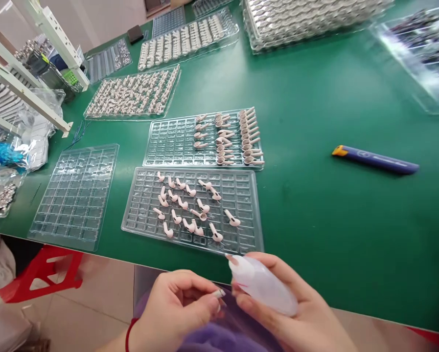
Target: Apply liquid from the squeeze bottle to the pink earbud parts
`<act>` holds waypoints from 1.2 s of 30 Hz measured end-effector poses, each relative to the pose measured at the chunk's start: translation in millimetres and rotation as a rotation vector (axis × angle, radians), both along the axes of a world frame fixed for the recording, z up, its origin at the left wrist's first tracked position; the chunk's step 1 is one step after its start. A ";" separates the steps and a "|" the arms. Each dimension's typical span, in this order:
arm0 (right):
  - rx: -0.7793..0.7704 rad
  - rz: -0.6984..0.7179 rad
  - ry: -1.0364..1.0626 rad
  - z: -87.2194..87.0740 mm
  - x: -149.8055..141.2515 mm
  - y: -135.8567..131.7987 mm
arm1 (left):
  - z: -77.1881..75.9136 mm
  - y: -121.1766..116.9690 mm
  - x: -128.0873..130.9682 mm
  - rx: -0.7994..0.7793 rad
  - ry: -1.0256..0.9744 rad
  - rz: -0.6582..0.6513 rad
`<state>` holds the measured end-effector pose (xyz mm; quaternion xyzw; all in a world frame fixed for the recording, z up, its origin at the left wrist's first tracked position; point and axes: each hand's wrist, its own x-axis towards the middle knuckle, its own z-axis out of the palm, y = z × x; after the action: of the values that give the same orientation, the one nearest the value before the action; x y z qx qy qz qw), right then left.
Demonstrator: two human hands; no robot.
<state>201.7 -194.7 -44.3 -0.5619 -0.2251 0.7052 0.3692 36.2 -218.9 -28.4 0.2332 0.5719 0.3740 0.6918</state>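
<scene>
My left hand (184,300) pinches a small white earbud piece (218,293) between thumb and fingertips, mostly covered by the fingers. A translucent white squeeze bottle (266,286) lies in my right hand (296,298), its narrow nozzle pointing up and to the left. Both hands are close together in front of the table's near edge. Just beyond them a clear tray (138,215) bears several white earbud shells (215,232) scattered over its cells. Behind it, another clear tray (171,142) holds earbud shells in rows at its right side.
On the green table (300,195) lies a blue cutter with a yellow end (375,160). A clear tray (72,195) is at left. Filled trays (131,93) and a stack of trays (307,19) stand farther back. White rack posts (61,44) rise at left; a red stool (54,271) is below.
</scene>
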 end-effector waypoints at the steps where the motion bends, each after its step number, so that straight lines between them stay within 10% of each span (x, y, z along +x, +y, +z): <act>1: -0.054 -0.023 0.083 1.7 -2.6 -0.8 | 1.1 -1.0 2.2 -0.004 -0.029 -0.013; 15: -0.150 -0.035 0.535 9.9 -12.1 -10.4 | 11.8 -1.0 15.9 0.035 -0.128 -0.058; 36: -0.183 -0.080 0.551 5.8 -17.5 -17.6 | 6.8 -4.4 23.7 0.077 -0.091 0.050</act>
<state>184.2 -212.3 -38.5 -0.3885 -0.0295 0.8335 0.3919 59.9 -223.4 -21.6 0.2280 0.5309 0.4233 0.6978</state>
